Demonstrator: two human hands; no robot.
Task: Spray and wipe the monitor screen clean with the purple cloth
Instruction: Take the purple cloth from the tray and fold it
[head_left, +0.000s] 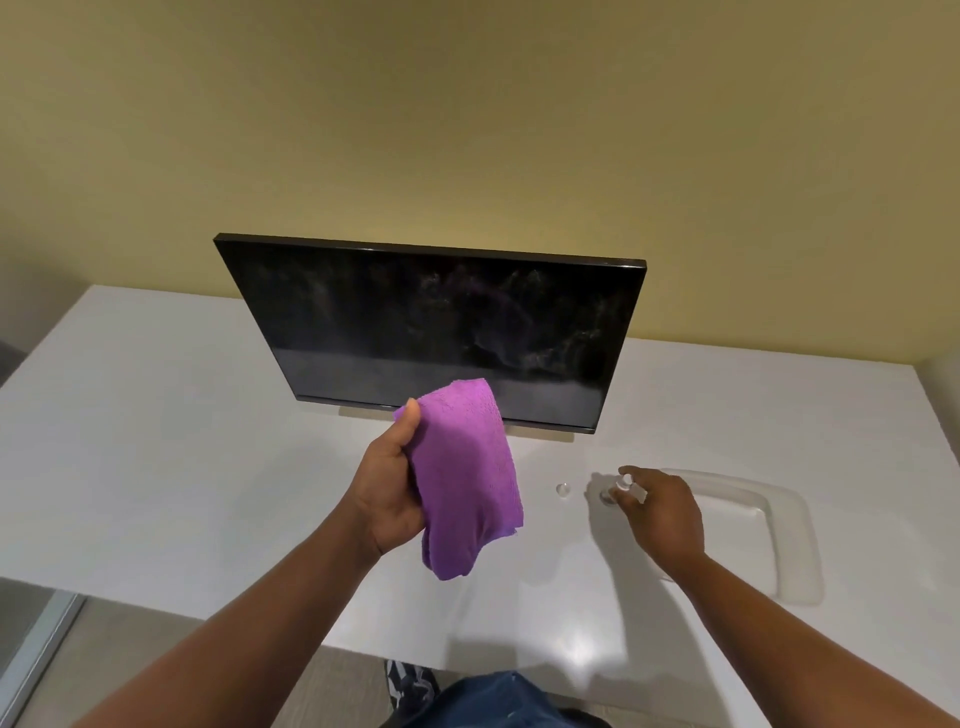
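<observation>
Monitor screen (436, 332) stands upright on the white bench (156, 441), just beyond both hands, and it is speckled with fine mist and smeary swirls across the middle and right side. That reads as spray already on the glass, with the wiping either barely begun or not finished; the streaks say plenty is left to do. No dry, clean patch can be picked out for certain.

Left hand (389, 483) is up in front of the lower edge of the screen, fingers and thumb curled round the folded purple cloth (467, 483), which hangs down from the grip and is not touching the glass. Right hand (660, 509) is low at the bench, off to the right of the cloth, fingers wrapped round a small spray bottle (626, 486) whose base seems to be at the surface. A tiny clear cap (562, 489) lies between the two hands, and a pale tray (769, 519) sits just past the right hand.
</observation>
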